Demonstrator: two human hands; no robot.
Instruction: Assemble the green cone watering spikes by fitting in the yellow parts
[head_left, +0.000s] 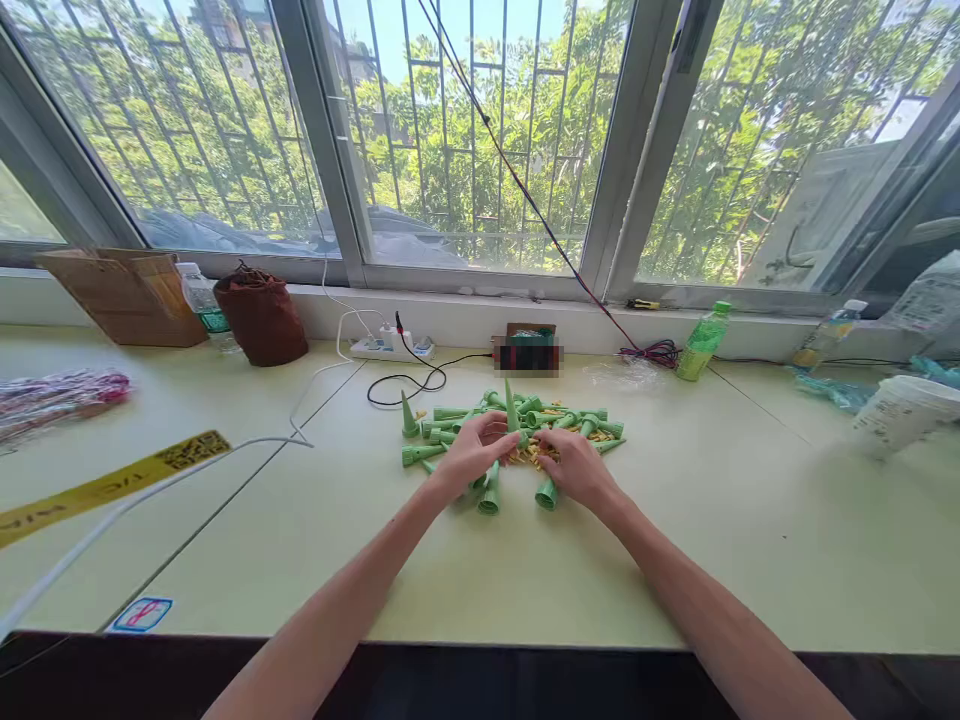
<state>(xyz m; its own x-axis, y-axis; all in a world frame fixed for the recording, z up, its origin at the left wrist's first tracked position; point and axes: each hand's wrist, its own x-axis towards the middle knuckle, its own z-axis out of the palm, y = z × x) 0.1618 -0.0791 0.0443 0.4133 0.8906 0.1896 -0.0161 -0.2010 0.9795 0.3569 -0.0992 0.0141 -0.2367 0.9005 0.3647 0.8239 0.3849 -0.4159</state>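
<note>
My left hand (pixel 480 448) is closed round the lower part of a green plastic plant watering spike (pixel 511 405), whose pointed tip stands upward. To its right my right hand (pixel 579 468) has its fingers bent together at a pile of small yellow pieces (pixel 531 455). Whether one is pinched in these fingers is too small to tell. Several more green spikes lie heaped around and beyond both hands. One green spike (pixel 409 416) stands upright at the left, and another (pixel 547 494) lies just below my right hand, its round end facing me.
Behind the pile are a blurred-out dark box (pixel 528 354), a power strip (pixel 391 346) and a looped black cable (pixel 405 390). A green bottle (pixel 703 342) and a white cup (pixel 911 415) stand to the right. A brown bag (pixel 261 315) and yellow tape (pixel 112 487) are at left.
</note>
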